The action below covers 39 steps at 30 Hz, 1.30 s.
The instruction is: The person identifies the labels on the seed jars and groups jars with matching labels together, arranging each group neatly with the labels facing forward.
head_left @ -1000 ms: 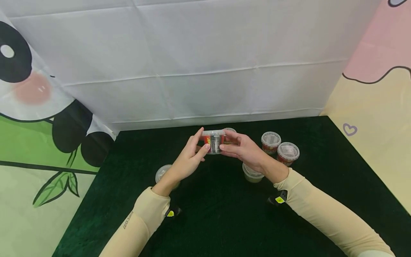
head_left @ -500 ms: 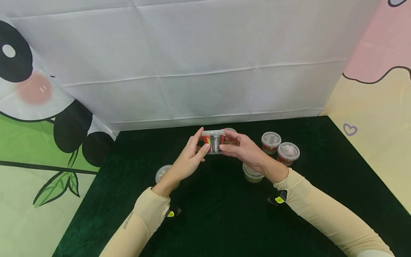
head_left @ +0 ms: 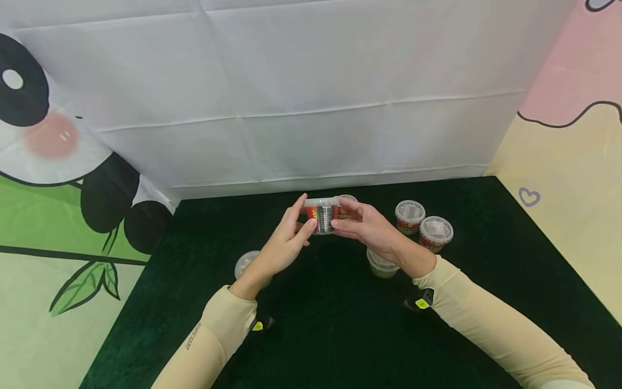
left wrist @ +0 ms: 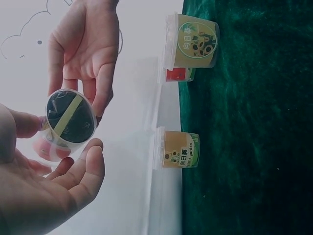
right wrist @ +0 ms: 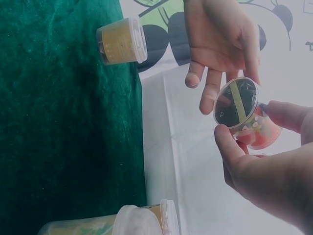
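Observation:
Between both hands, above the table, is a small clear plastic cup [head_left: 320, 216] with a translucent lid and a red label. My left hand [head_left: 284, 243] grips its left side, thumb at the front. My right hand [head_left: 371, 229] pinches the right side between thumb and fingers. Seen from below in the left wrist view, the cup's dark base [left wrist: 72, 117] carries a yellow-green strip. The same base [right wrist: 235, 104] shows in the right wrist view. The cup stays upright in the head view, and parts of its sides are hidden by fingers.
Dark green cloth [head_left: 330, 335] covers the table. Lidded cups stand at right [head_left: 410, 216], with another cup [head_left: 435, 233] beside it. One cup [head_left: 383, 266] is partly under my right wrist, another [head_left: 245, 263] behind my left wrist. A further cup [head_left: 347, 199] stands behind the hands. White cloth [head_left: 311, 135] hangs behind.

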Motion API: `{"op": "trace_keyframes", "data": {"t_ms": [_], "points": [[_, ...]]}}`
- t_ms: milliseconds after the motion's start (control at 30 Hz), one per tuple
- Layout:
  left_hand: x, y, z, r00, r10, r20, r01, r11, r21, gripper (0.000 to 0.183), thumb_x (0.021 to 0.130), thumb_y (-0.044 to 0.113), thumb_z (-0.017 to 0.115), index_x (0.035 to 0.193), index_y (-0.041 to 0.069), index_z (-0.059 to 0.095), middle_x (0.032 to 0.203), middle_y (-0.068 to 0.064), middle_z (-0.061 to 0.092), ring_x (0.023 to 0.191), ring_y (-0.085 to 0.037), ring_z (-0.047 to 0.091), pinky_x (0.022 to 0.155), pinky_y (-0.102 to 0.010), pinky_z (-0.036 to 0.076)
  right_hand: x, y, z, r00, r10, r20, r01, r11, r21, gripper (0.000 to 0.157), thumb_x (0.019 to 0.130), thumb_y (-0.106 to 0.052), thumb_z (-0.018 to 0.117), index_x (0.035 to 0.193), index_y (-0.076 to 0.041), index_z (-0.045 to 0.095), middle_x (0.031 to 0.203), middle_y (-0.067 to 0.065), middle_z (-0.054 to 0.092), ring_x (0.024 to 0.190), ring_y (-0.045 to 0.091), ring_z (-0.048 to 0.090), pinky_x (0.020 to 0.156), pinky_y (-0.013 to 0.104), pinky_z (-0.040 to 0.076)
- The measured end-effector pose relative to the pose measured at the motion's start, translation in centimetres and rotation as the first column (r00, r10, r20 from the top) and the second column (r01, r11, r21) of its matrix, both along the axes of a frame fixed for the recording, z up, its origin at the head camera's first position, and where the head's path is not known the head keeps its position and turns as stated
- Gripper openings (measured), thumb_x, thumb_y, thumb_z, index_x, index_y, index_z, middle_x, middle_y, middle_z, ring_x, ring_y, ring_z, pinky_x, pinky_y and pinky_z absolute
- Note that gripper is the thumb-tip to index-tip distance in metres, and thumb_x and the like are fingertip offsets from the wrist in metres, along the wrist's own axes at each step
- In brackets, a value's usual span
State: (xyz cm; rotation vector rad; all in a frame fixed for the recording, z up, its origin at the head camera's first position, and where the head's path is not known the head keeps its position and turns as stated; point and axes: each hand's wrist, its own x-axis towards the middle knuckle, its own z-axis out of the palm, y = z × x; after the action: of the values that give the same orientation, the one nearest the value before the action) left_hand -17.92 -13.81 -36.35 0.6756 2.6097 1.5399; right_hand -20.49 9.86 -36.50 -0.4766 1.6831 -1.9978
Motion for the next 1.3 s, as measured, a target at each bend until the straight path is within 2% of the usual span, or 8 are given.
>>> {"op": "trace_keyframes", "data": {"t_ms": [300,533,767,967,1133,1300], "points": [[0.1,0.0,-0.4,1.0,0.005,0.001,-0.005,1.0,-0.007,0.066,0.109,0.03,0.047,0.164,0.018,0.013,0.148,-0.016,0.033,0.102,-0.027,0.063,0.08,-0.039,0.059,0.1,-0.1,-0.2,1.0,-0.005,-0.001,0.005,1.0,0.01,0.068,0.102,-0.007,0.06,0.16,-0.007,0.026,0.149,0.02,0.037,0.13,0.031,0.05,0.103,0.033,0.048],[0.2,-0.1,-0.6,1.0,-0.004,0.007,0.004,1.0,0.003,0.067,0.109,0.032,0.046,0.164,0.017,0.01,0.148,-0.016,0.032,0.107,-0.037,0.063,0.08,-0.037,0.058,0.1,-0.1,-0.4,1.0,-0.007,-0.007,0.007,1.0,0.009,0.066,0.102,-0.007,0.06,0.16,-0.008,0.028,0.149,0.02,0.039,0.129,0.031,0.052,0.103,0.034,0.048],[0.1,0.0,-0.6,1.0,0.008,0.012,-0.008,1.0,-0.003,0.067,0.109,0.033,0.046,0.164,0.02,0.01,0.148,-0.014,0.033,0.102,-0.026,0.063,0.079,-0.036,0.058,0.1,-0.1,-0.2,1.0,-0.004,0.001,0.004,1.0,0.011,0.067,0.102,-0.006,0.06,0.16,-0.009,0.027,0.15,0.02,0.038,0.13,0.031,0.051,0.103,0.033,0.048],[0.1,0.2,-0.4,1.0,-0.009,0.0,0.009,1.0,0.021,0.066,0.109,0.03,0.047,0.164,0.021,0.011,0.148,-0.014,0.033,0.102,-0.031,0.063,0.079,-0.037,0.058,0.1,0.1,0.0,1.0,0.011,-0.019,-0.01,1.0,0.007,0.064,0.104,-0.014,0.058,0.16,-0.009,0.028,0.149,0.019,0.038,0.134,0.033,0.047,0.106,0.035,0.046],[0.2,0.7,-0.3,0.999,-0.048,-0.008,0.048,0.998,0.045,0.069,0.108,0.027,0.051,0.163,0.023,0.009,0.149,-0.012,0.03,0.1,-0.026,0.062,0.08,-0.041,0.058,0.0,0.2,-0.1,0.998,0.019,-0.052,-0.019,1.0,0.008,0.063,0.106,-0.025,0.057,0.16,-0.01,0.028,0.148,0.019,0.039,0.135,0.033,0.046,0.108,0.037,0.045],[0.3,1.0,-0.4,0.998,-0.069,-0.006,0.069,0.996,0.05,0.074,0.106,0.031,0.055,0.163,0.025,0.008,0.153,-0.009,0.027,0.105,-0.025,0.059,0.081,-0.044,0.058,-0.1,0.1,-0.1,0.999,0.022,-0.048,-0.021,1.0,0.011,0.066,0.106,-0.025,0.057,0.161,-0.012,0.024,0.154,0.013,0.04,0.138,0.031,0.045,0.107,0.037,0.044]]}}
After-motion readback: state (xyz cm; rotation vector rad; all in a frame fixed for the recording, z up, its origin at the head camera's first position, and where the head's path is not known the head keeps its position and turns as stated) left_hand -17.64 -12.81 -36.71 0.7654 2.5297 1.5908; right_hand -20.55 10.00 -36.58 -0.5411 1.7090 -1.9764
